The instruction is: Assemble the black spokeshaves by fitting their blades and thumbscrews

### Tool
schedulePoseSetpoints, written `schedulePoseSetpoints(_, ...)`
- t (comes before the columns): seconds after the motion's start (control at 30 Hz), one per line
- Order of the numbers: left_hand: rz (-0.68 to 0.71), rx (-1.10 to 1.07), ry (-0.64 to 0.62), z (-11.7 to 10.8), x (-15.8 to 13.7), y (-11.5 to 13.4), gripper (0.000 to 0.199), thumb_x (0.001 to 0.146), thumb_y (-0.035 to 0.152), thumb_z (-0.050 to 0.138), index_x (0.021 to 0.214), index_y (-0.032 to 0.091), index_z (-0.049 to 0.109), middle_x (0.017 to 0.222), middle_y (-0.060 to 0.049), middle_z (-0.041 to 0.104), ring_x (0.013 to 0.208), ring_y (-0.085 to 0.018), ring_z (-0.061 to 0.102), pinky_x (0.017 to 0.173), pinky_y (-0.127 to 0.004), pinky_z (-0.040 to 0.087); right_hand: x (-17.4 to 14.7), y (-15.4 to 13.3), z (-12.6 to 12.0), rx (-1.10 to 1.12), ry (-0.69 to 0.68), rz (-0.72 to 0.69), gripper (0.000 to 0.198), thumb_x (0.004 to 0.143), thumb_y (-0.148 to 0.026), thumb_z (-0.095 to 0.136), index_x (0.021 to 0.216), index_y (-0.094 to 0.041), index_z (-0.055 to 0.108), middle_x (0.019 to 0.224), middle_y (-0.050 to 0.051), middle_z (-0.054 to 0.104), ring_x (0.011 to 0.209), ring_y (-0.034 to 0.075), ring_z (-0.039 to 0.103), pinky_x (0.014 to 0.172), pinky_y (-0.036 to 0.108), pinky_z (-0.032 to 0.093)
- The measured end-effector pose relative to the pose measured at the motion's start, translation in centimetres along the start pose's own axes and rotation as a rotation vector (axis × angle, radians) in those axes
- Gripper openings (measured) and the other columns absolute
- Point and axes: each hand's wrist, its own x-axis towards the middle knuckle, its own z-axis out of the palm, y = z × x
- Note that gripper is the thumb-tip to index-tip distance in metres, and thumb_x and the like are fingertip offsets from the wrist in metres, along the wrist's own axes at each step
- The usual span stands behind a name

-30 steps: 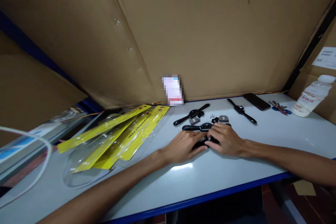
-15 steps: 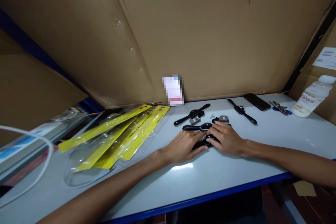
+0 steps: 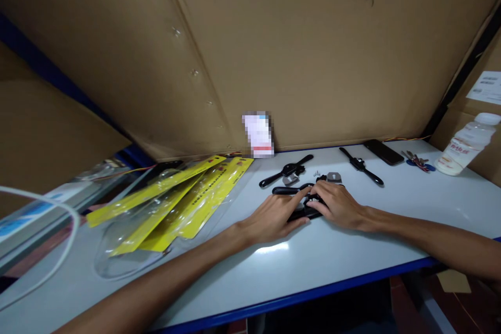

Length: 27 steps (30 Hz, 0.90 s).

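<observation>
Head view: the left hand (image 3: 270, 215) has its grip around the black tool (image 3: 300, 213) between 4 and 5 o'clock of centre, presumably steadying it for the right hand (image 3: 338, 205) (that grip's closure cannot be told), the loose blade (image 3: 334, 177) handy at the tool's 1 o'clock.

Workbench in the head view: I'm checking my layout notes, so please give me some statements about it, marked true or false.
1. The left hand and right hand are on the same black tool. True.
2. The yellow cards lie right of both hands. False: they lie to the left.
3. The keys lie between the dark phone and the bottle. True.
4. The bottle's cap is blue. False: it is white.
5. A metal plate lies just beyond the right hand. True.
</observation>
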Motion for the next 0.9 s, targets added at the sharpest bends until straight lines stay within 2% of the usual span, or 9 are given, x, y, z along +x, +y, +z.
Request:
schedulePoseSetpoints(0.17,-0.037,-0.026,-0.022,0.1,-0.1,-0.1,0.074,0.101,0.047,0.049,0.159,0.012,0.021,0.084,-0.005,0.072,0.076,-0.025,0.068,0.064,-0.034,0.048,1.2,2.4,-1.3,-0.029,0.069,0.158,0.021,0.104,-0.035,0.051,0.098,-0.019,0.062,0.09,0.006,0.071,0.077,0.019,0.063,0.07,0.032,0.046)
schedulePoseSetpoints(0.27,-0.03,-0.015,-0.018,0.1,-0.1,-0.1,0.072,0.101,0.047,0.048,0.159,0.014,0.022,0.085,-0.005,0.072,0.076,-0.025,0.068,0.066,-0.035,0.049,1.8,4.7,-2.1,-0.16,0.006,0.27,0.021,0.102,-0.033,0.054,0.094,-0.019,0.067,0.084,0.005,0.072,0.075,0.019,0.064,0.067,0.03,0.043)
schedulePoseSetpoints(0.4,-0.022,0.013,-0.026,0.1,-0.2,-0.1,0.067,0.101,0.047,0.048,0.157,0.015,0.029,0.089,-0.007,0.073,0.078,-0.025,0.069,0.068,-0.036,0.052,2.4,6.6,-3.1,-0.355,-0.08,0.294,0.033,0.104,-0.03,0.049,0.083,-0.018,0.071,0.088,0.009,0.072,0.083,0.021,0.066,0.07,0.031,0.043)
schedulePoseSetpoints(0.5,-0.022,0.025,-0.024,0.2,-0.2,-0.2,0.064,0.102,0.047,0.048,0.156,0.016,0.032,0.093,-0.01,0.074,0.08,-0.027,0.07,0.069,-0.038,0.053,2.7,7.7,-4.8,-0.405,-0.042,0.345,0.037,0.107,-0.034,0.042,0.095,-0.019,0.074,0.101,0.011,0.073,0.094,0.023,0.066,0.076,0.031,0.044)
schedulePoseSetpoints(0.6,-0.014,0.012,-0.004,0.2,-0.2,-0.2,0.062,0.102,0.048,0.049,0.154,0.016,0.037,0.095,-0.011,0.074,0.082,-0.027,0.07,0.071,-0.039,0.054,2.7,9.3,-7.0,-0.482,0.006,0.476,0.038,0.107,-0.038,0.038,0.11,-0.019,0.072,0.113,0.013,0.072,0.104,0.026,0.065,0.083,0.033,0.044)
schedulePoseSetpoints(0.67,-0.008,0.003,0.002,0.1,-0.1,-0.1,0.06,0.102,0.048,0.049,0.152,0.017,0.039,0.094,-0.01,0.074,0.083,-0.027,0.071,0.073,-0.039,0.055,2.4,10.5,-7.9,-0.545,-0.025,0.568,0.041,0.106,-0.044,0.04,0.119,-0.017,0.068,0.121,0.017,0.069,0.112,0.029,0.063,0.087,0.035,0.045)
schedulePoseSetpoints(0.73,-0.007,-0.001,-0.003,0.1,-0.1,0.0,0.059,0.102,0.049,0.049,0.152,0.018,0.04,0.097,-0.01,0.074,0.086,-0.027,0.071,0.075,-0.039,0.055,2.0,11.4,-8.0,-0.583,-0.117,0.64,0.051,0.103,-0.054,0.044,0.123,-0.012,0.065,0.127,0.022,0.065,0.115,0.034,0.062,0.089,0.04,0.046)
schedulePoseSetpoints(0.8,-0.01,0.004,-0.006,0.1,-0.1,0.0,0.059,0.102,0.049,0.048,0.151,0.018,0.041,0.099,-0.01,0.074,0.087,-0.027,0.071,0.075,-0.039,0.055,1.8,11.9,-7.4,-0.59,-0.211,0.678,0.056,0.1,-0.057,0.046,0.123,-0.009,0.064,0.128,0.025,0.064,0.113,0.037,0.063,0.088,0.042,0.047)
schedulePoseSetpoints(0.9,-0.03,0.032,0.01,0.2,-0.1,-0.1,0.059,0.101,0.05,0.05,0.151,0.019,0.042,0.099,-0.01,0.074,0.085,-0.027,0.071,0.074,-0.038,0.055,1.8,11.9,-6.5,-0.58,-0.248,0.686,0.045,0.102,-0.042,0.043,0.123,-0.007,0.063,0.123,0.026,0.067,0.109,0.037,0.067,0.086,0.042,0.047)
